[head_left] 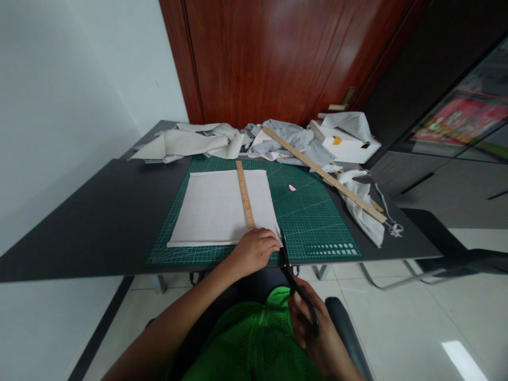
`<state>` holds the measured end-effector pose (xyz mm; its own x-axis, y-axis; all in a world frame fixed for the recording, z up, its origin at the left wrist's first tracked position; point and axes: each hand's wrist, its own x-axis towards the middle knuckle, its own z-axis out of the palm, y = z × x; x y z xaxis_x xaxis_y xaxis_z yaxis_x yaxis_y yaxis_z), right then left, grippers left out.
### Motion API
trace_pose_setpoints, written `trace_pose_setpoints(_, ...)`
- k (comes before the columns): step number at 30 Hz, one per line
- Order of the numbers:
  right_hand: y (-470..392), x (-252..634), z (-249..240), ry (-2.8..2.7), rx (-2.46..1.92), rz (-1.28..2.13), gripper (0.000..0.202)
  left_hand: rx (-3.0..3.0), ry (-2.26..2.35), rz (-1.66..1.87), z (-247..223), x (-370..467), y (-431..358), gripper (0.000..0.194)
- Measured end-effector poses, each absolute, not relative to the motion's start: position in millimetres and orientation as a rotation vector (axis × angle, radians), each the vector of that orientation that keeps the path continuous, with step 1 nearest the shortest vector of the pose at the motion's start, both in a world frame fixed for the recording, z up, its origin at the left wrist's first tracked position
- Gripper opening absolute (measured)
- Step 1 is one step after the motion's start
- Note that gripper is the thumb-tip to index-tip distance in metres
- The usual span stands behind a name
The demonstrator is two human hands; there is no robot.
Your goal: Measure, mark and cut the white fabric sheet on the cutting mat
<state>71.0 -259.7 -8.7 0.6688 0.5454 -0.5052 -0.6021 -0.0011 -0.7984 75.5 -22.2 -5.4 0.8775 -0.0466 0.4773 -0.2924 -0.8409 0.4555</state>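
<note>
A piece of off-white cloth [210,206] lies flat on a green cutting mat [313,211], with a wooden ruler [244,196] resting across it. At the cloth's near right corner, my left hand [259,248] is closed, its fingers pinching the edge. My right hand [311,317] grips black scissors [296,286] by their handles, past the near edge of the table. Their blades point away from me and reach the cloth's right edge beside my left fingertips. Whether the blades are parted is hard to make out.
Bundled cream fabric [198,142] and grey fabric [293,138] lie along the back of the dark table [99,211]. A long wooden ruler [317,168] slants across the right side, over a white drawstring bag [363,211]. Behind stands a white box [345,145]. A pink scrap [292,187] lies on the mat.
</note>
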Motion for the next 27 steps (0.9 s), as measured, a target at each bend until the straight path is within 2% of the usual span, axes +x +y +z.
trace_pose_setpoints(9,-236,84,-1,0.012,-1.266,0.878,0.069,2.526,-0.28,0.585,-4,73,-23,0.021)
trace_pose_setpoints(27,-231,89,2,-0.108,-1.335,0.849,0.067,2.511,-0.302,0.567,-4,72,-23,0.019)
